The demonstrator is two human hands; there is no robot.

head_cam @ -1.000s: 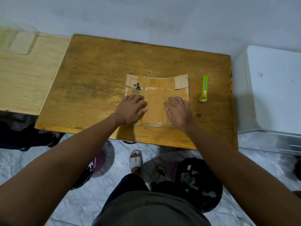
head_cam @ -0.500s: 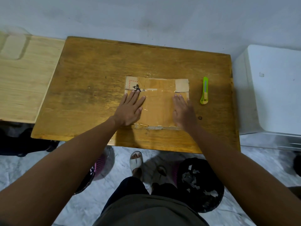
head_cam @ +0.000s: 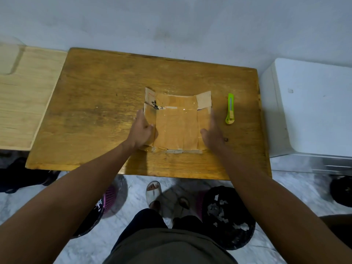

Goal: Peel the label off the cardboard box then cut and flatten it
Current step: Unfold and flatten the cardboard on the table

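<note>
The brown cardboard box (head_cam: pixel 177 128) lies cut open and nearly flat in the middle of the wooden table (head_cam: pixel 95 92), shiny tape across it. Its two far flaps curl up a little, and the far left one carries black print. My left hand (head_cam: pixel 142 130) rests at the sheet's left edge, thumb on top of the cardboard. My right hand (head_cam: pixel 211 134), blurred, lies along the right edge with its thumb on the sheet. Neither hand holds a tool. The green utility knife (head_cam: pixel 230 109) lies on the table just right of the cardboard, untouched.
A pale wooden board (head_cam: pixel 22 92) adjoins the table on the left and a white box (head_cam: pixel 314 103) stands on the right. On the floor below are a black bin (head_cam: pixel 228 216) with paper scraps, a purple basket (head_cam: pixel 109 197) and my sandalled foot (head_cam: pixel 153 191).
Both hands slid outward from the middle of the cardboard to its left and right edges. The far flaps now curl up slightly. The knife has not moved.
</note>
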